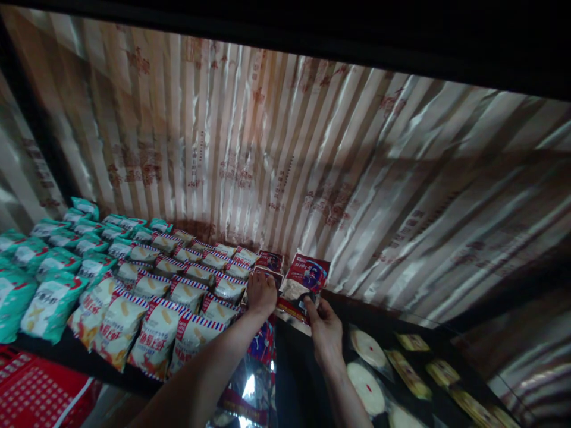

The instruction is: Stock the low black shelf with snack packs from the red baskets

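I find the right hand [328, 328] holding a dark red packet [307, 274] between thumb and fingers, thumb across its printed face, near the back of the black shelf [300, 377]. The left hand [262, 291] rests against a second red packet [267, 273]; its fingers are bent over it, but I cannot tell whether they grip.

Hazards, in my judgement: the left forearm passes close over the front striped packets [157, 333], so a sideways sweep could topple one off the shelf's front edge towards the red basket [38, 386]. The held packet looks slick and could slip if the thumb eases. A push too far back could crease the printed sheet [276, 148] behind.

Clearance: I note a bare strip of shelf before the right hand, bounded by glossy packets [252, 383] on the left and round pale packs [366, 386] on the right. Leftward room is poor; the rows stand tight.
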The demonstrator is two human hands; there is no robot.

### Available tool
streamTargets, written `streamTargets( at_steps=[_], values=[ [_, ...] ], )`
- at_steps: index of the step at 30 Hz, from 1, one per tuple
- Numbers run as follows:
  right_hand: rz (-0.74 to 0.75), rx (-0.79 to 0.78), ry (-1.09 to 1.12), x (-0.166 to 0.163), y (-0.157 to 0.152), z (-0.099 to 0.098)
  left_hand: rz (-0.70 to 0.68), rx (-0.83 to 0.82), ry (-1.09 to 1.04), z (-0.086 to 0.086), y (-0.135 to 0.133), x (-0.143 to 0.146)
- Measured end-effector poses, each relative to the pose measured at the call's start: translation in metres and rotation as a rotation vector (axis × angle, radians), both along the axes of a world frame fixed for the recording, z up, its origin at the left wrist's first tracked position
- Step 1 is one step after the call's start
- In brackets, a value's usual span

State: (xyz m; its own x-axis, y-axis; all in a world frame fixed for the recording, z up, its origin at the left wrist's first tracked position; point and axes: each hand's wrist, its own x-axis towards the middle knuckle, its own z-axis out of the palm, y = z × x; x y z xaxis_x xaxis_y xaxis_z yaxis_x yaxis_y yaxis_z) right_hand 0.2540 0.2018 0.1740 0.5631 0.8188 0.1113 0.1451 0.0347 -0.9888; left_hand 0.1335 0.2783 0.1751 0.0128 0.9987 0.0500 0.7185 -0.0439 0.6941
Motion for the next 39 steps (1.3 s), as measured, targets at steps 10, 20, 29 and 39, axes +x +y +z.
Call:
streamTargets(
  at_steps=[10,20,29,39],
  values=[
    [0.095,-0.122,-0.222,-0.015,0.047,-0.016,-0.056,0.135,-0.095,0.001,-0.048,-0.011],
    [0.040,-0.232,-0.492,-0.033,0.086,-0.010,-0.122,0.060,-0.008,-0.009,-0.045,-0.017],
    [0.051,-0.265,-0.610,-0.040,0.104,-0.009,-0.130,0.022,-0.043,-0.003,-0.042,-0.017],
    [0.045,-0.234,-0.757,-0.045,0.100,-0.011,-0.143,0.002,-0.004,-0.011,-0.040,-0.015]
  ],
)
